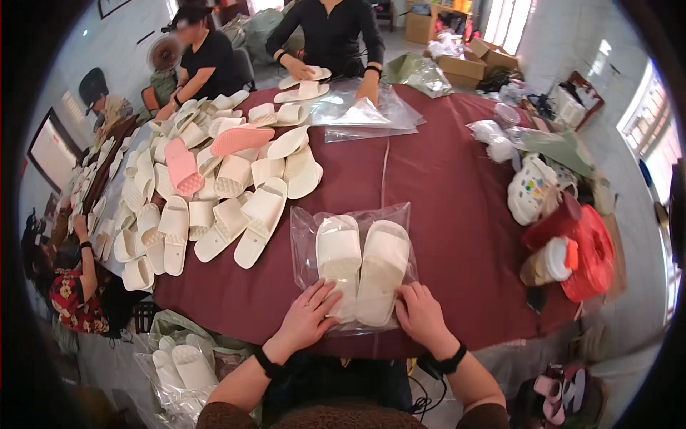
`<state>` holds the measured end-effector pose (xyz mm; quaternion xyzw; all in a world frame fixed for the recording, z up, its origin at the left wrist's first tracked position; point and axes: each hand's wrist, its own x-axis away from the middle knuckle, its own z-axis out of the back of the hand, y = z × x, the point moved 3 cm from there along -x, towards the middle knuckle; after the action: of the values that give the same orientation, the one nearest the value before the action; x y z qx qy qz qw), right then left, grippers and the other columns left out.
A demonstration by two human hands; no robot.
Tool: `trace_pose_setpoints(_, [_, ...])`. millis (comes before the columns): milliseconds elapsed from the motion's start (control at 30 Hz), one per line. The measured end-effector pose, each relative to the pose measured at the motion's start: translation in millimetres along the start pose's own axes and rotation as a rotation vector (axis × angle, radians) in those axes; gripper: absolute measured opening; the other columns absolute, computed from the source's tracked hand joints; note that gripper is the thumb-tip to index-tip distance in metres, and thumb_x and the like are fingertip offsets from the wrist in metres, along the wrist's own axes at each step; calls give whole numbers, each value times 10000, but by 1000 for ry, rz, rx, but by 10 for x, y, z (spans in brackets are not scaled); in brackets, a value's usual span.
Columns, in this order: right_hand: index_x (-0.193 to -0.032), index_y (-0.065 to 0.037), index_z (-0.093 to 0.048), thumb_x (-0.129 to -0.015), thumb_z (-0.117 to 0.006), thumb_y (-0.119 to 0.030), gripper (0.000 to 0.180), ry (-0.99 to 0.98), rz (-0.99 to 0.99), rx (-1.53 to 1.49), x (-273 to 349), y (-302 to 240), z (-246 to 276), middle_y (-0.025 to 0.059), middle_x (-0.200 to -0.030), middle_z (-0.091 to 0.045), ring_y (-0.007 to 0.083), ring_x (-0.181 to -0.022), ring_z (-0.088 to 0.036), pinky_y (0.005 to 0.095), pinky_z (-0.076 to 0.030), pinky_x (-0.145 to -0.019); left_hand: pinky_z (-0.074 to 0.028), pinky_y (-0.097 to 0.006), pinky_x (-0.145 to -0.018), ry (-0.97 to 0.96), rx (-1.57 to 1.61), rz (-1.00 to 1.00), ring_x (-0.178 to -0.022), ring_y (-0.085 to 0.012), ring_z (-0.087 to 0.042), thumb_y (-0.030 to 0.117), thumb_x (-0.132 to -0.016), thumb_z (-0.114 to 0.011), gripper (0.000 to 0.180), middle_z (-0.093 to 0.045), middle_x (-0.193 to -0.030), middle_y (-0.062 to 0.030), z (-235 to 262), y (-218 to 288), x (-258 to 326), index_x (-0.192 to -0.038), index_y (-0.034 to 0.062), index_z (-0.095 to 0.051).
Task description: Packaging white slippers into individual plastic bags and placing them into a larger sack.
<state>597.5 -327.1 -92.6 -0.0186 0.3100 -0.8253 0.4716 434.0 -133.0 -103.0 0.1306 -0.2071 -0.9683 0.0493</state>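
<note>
Red-patterned clothing covered a seated person (pixel 69 294) at far left, reaching toward more slippers on another surface. A broad heap of cream slippers (pixel 234 174) spread over the left side of the dark red table (pixel 464 236), many overlapping, with two pink slippers (pixel 243 141) lying among them. Below the table edge, pale slippers (pixel 193 366) sat in clear plastic. Next came the left hand (pixel 306 314), half open, its bent fingers resting at the heel of the nearer-left slipper; whether it pinched the film could not be told. Side by side in a clear bag (pixel 304 247), a cream pair (pixel 340 247) lay flat at the table's near edge, straps away from the wearer, heels toward the body. Beyond, a co-worker in black (pixel 327 36) had one hand on a slipper and the other on a stack of clear bags (pixel 368 121). The right hand (pixel 423 313), loosely curved with thumb apart, was at the bag's right side; its hold was likewise unclear. Farther right stood a white clog (pixel 530 191), a lidded cup (pixel 547 263) and a red plastic roll (pixel 598 243).
</note>
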Motion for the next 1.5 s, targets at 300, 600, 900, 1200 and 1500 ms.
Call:
trace_pose_setpoints(300, [-1247, 7, -377, -606, -881, -246, 854, -194, -505, -242, -315, 177, -43, 60, -801, -478, 195, -717, -492, 319, -449, -652, -357, -438, -1065, -143, 155, 172, -1342, -308, -350, 244, -833, -648, 546, -370, -1466, -76, 26, -270, 83, -1340, 123, -484])
trace_pose_setpoints(600, [-1351, 46, -340, -560, -879, -208, 990, -350, -317, -21, -456, 140, -27, 192, -1127, -550, 335, -993, -560, 402, -431, -912, -319, -482, -1025, 178, 120, 954, -1237, -375, -375, 370, -714, -755, 885, -387, -1359, -200, 181, 207, 164, -1407, 34, -320])
trace_pose_setpoints(900, [-994, 41, -507, -456, -882, -281, 731, -632, -296, -72, -742, 606, -262, 226, -1060, -529, 374, -1022, -516, 457, -439, -890, -530, -444, -695, 467, 506, 1399, -777, -371, -665, 227, -677, -685, 445, -668, -822, -216, -427, 602, 240, -1029, -34, -606])
trace_pose_setpoints(1200, [-1083, -3, -494, -703, -717, 39, 443, -942, -504, -799, -405, 210, 739, 90, -981, -603, 179, -828, -605, 286, -485, -670, -469, -307, -910, 781, 1864, 1244, -1093, -182, -575, 82, -797, -662, 694, -533, -1303, -124, -649, 2130, 324, -1403, -11, -336])
trace_pose_setpoints(1500, [-1114, -22, -448, -796, -663, 39, 389, -1155, -333, -1005, 37, -1007, 1212, 65, -1088, -553, 144, -982, -551, 293, -447, -891, -459, -374, -999, 1341, 2236, 589, -1156, -230, -566, 80, -908, -607, 502, -543, -1304, -121, 129, 3138, 668, -1360, -15, -413])
